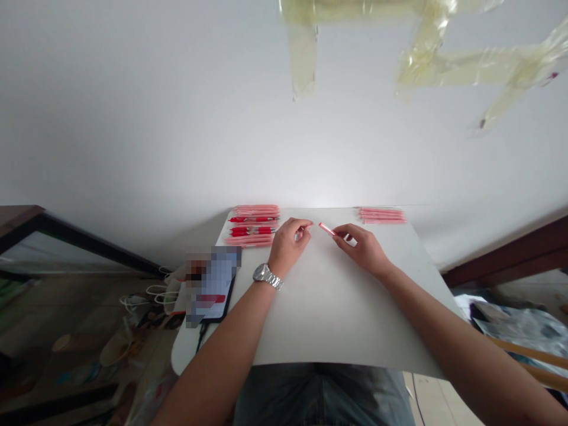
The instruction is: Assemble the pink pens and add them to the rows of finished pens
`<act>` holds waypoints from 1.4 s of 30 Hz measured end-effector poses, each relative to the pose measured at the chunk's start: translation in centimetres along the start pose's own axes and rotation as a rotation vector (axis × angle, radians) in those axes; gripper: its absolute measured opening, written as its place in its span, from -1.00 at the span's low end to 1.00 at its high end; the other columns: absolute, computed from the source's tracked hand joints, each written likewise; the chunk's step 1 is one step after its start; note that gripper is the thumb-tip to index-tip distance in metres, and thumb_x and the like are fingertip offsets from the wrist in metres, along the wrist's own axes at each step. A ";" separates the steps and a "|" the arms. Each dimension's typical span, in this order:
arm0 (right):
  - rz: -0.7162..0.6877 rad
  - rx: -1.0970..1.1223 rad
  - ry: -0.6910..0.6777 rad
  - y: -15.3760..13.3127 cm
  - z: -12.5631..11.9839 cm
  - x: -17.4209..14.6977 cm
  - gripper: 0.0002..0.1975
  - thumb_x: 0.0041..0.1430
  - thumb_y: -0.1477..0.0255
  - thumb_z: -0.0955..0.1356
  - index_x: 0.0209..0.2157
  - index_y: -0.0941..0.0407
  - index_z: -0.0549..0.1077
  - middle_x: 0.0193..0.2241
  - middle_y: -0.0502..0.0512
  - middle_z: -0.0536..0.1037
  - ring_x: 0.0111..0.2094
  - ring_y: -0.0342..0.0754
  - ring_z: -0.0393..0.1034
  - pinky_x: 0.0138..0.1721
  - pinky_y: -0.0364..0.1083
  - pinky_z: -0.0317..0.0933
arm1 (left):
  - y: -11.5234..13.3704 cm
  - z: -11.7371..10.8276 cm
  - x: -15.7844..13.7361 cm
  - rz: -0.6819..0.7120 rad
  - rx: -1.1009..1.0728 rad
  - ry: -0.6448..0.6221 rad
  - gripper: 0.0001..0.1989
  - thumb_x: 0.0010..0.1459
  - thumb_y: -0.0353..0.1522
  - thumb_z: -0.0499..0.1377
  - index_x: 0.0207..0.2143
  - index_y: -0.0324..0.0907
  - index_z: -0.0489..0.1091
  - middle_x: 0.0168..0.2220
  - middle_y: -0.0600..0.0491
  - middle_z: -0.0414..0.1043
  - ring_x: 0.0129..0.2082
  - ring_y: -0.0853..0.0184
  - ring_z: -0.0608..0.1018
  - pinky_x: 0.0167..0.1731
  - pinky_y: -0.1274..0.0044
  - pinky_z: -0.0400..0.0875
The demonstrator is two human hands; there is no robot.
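My right hand (361, 245) is closed in a pinch on a slim pink-and-white pen-like stick (327, 229). The stick tilts up to the left, toward my other hand. My left hand (289, 241), with a silver watch on its wrist, is also pinched, its fingertips just left of the stick's end. A small pinkish bit shows at those fingertips, too small to name. The two hands are apart, above the white table (337, 313). Beside my left hand lie red pens (252, 231) between rows of pink sticks (256, 210).
Another bundle of pink sticks (382, 215) lies at the table's back right. A phone with a blurred screen (217, 287) rests on the left edge, a cable attached. The wall (177, 118) rises directly behind the table. White cables (155, 296) hang at the left.
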State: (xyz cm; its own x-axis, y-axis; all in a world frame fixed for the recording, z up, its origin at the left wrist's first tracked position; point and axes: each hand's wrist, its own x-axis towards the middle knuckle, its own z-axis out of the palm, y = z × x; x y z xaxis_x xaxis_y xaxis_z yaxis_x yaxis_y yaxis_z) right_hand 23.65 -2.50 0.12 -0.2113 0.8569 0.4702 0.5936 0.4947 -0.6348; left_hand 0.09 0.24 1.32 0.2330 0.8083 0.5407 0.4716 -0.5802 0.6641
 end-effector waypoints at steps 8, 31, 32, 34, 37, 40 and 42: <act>0.006 0.001 -0.003 0.1 0.0 0.0 -0.82 0.36 0.29 0.34 -0.13 0.03 0.55 -0.29 0.07 0.62 -0.27 -0.01 0.52 -0.25 -0.02 0.40 | -0.4 0.2 0.0 -0.066 -0.139 0.041 -0.89 0.32 -0.37 0.18 -0.16 -0.11 0.50 -0.21 0.05 0.59 -0.27 0.36 0.57 -0.15 0.49 0.46; 0.014 -0.015 -0.017 0.2 -0.1 0.0 -0.79 0.38 0.25 0.33 -0.09 0.02 0.55 -0.27 0.08 0.63 -0.26 0.00 0.53 -0.24 -0.02 0.40 | -0.5 0.3 0.3 -0.161 -0.312 0.054 -0.80 0.36 -0.23 0.18 -0.14 -0.15 0.50 -0.17 -0.03 0.56 -0.17 0.31 0.60 -0.18 0.51 0.51; 0.011 -0.016 -0.018 0.3 -0.1 0.0 -0.79 0.38 0.26 0.33 -0.09 0.02 0.55 -0.27 0.08 0.63 -0.26 0.00 0.53 -0.24 -0.02 0.40 | -0.5 0.3 0.3 -0.159 -0.319 0.054 -0.81 0.35 -0.24 0.18 -0.14 -0.15 0.49 -0.18 -0.02 0.56 -0.18 0.32 0.59 -0.18 0.51 0.50; 0.010 -0.013 -0.020 0.3 0.0 0.0 -0.80 0.37 0.27 0.33 -0.09 0.02 0.55 -0.27 0.08 0.63 -0.26 -0.01 0.53 -0.24 -0.02 0.40 | -0.5 0.3 0.3 -0.153 -0.331 0.054 -0.82 0.35 -0.25 0.19 -0.14 -0.15 0.49 -0.21 0.00 0.55 -0.21 0.34 0.58 -0.19 0.52 0.49; 0.010 -0.009 -0.022 0.4 0.0 0.0 -0.81 0.37 0.28 0.34 -0.09 0.02 0.55 -0.26 0.08 0.62 -0.25 -0.01 0.52 -0.23 -0.03 0.40 | -0.4 0.3 0.2 -0.162 -0.358 0.038 -0.83 0.33 -0.24 0.21 -0.15 -0.15 0.48 -0.26 0.03 0.53 -0.34 0.39 0.54 -0.33 0.56 0.47; 0.007 -0.013 -0.017 0.4 0.0 0.0 -0.81 0.37 0.28 0.34 -0.09 0.02 0.55 -0.27 0.08 0.62 -0.25 -0.01 0.52 -0.23 -0.03 0.40 | -0.4 0.4 0.2 -0.194 -0.386 0.018 -0.80 0.32 -0.21 0.21 -0.14 -0.15 0.46 -0.26 0.02 0.52 -0.44 0.42 0.49 -0.50 0.60 0.39; 0.009 -0.018 -0.019 0.3 0.0 0.0 -0.80 0.37 0.28 0.33 -0.09 0.02 0.55 -0.27 0.08 0.62 -0.26 0.00 0.52 -0.23 -0.02 0.40 | -0.4 0.4 0.1 -0.201 -0.386 0.013 -0.78 0.31 -0.20 0.22 -0.15 -0.15 0.46 -0.25 0.02 0.53 -0.44 0.43 0.49 -0.52 0.60 0.39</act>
State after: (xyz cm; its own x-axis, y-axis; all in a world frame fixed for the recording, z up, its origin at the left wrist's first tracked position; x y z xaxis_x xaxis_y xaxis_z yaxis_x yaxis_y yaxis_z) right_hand 23.82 -2.36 -0.03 -0.2207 0.8638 0.4530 0.6091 0.4848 -0.6277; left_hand 0.27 0.60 0.93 0.1568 0.9091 0.3859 0.1533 -0.4084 0.8998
